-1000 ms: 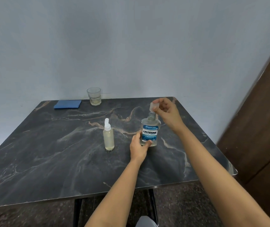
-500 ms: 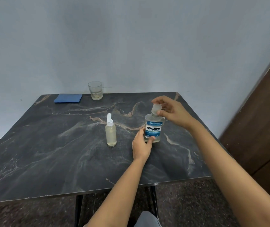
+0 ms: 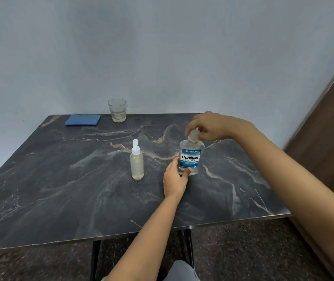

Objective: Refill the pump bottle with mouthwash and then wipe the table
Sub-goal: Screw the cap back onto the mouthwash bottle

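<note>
A clear mouthwash bottle [image 3: 191, 157] with a blue label stands upright on the dark marble table [image 3: 60, 189]. My left hand [image 3: 175, 178] grips its lower body from the near side. My right hand [image 3: 212, 126] pinches the clear cap [image 3: 192, 135] that sits on the bottle's neck. A slim pump bottle [image 3: 136, 163] with a white pump top and pale liquid stands about a hand's width left of it, untouched. A folded blue cloth [image 3: 83, 120] lies at the far left of the table.
A glass tumbler [image 3: 117, 110] with a little pale liquid stands at the table's far edge by the wall. The table's near edge runs across the lower frame. A brown door or panel [image 3: 328, 142] is at the right.
My right hand has brought the cap down from above the neck onto the mouthwash bottle. My left hand has kept its hold on the bottle. The camera view shifted slightly.
</note>
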Demonstrator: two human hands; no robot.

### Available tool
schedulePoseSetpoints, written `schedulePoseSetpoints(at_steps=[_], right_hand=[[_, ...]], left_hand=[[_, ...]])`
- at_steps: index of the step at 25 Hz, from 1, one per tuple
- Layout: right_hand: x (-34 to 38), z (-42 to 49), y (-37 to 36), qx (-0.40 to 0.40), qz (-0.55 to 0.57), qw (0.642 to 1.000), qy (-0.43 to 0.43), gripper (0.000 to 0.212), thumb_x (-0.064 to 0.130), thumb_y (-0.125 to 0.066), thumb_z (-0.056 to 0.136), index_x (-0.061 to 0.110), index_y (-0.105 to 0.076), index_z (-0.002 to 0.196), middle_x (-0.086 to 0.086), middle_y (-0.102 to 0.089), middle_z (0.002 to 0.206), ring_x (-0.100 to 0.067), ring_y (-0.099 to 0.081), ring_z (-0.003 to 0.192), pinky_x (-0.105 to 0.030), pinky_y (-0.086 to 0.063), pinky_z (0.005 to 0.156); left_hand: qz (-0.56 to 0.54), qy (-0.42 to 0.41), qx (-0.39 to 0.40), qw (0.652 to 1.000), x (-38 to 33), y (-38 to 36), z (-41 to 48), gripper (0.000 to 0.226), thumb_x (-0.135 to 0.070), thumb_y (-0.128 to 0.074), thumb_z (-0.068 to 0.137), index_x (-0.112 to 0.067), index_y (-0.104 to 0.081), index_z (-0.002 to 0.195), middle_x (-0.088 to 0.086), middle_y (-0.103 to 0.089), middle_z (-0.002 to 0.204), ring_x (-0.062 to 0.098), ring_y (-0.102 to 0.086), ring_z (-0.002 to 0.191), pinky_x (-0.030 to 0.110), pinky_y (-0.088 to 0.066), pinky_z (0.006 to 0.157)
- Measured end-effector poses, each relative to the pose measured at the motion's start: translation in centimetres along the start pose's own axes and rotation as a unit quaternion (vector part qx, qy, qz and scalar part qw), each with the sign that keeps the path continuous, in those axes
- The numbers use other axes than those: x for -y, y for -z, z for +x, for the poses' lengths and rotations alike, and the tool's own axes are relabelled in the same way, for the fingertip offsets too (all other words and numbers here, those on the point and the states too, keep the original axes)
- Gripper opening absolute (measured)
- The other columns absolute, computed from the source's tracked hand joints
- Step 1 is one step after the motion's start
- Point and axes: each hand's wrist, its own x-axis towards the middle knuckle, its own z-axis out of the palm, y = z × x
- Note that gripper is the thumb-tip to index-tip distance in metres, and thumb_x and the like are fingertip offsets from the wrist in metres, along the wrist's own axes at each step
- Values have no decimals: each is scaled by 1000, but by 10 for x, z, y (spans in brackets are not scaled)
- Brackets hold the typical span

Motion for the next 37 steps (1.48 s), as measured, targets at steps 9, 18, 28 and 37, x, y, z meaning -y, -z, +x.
schedulePoseSetpoints(at_steps=[9,18,28,37], right_hand=[[4,17,-16,-22,-157,986,-43,32,41,-40,96,12,-50,87,-1,-53,75,-21,-52,70,-25,-27,50],[12,31,-46,-145,-185,962,-141,52,34,-24,98,15,-38,52,2,-38,51,-13,-36,47,-21,-26,49],[52,37,-52,-113,-100,911,-384,52,36,-26,102,8,-69,97,-6,-62,82,-21,-57,74,-27,-33,63],[87,46,-50,-347,-14,894,-284,38,34,-38,98,3,-51,115,-17,-55,114,-35,-45,107,-42,-34,87]], left_hand=[[13,-6,-11,1000,0,-1,0,44,-25,-68,87,-19,-53,127,0,-58,128,17,-52,120,37,-44,102],[23,-12,-16,1000,2,-3,6,46,-22,-70,85,-17,-53,127,1,-58,126,18,-52,119,36,-43,103],[-29,20,0,999,-1,-1,5,46,-21,-74,80,-18,-58,123,-1,-61,123,13,-56,113,38,-46,101],[-34,-104,71,992,-10,97,-29,48,-42,-74,80,-17,-56,117,-7,-66,111,8,-65,97,29,-54,87]])
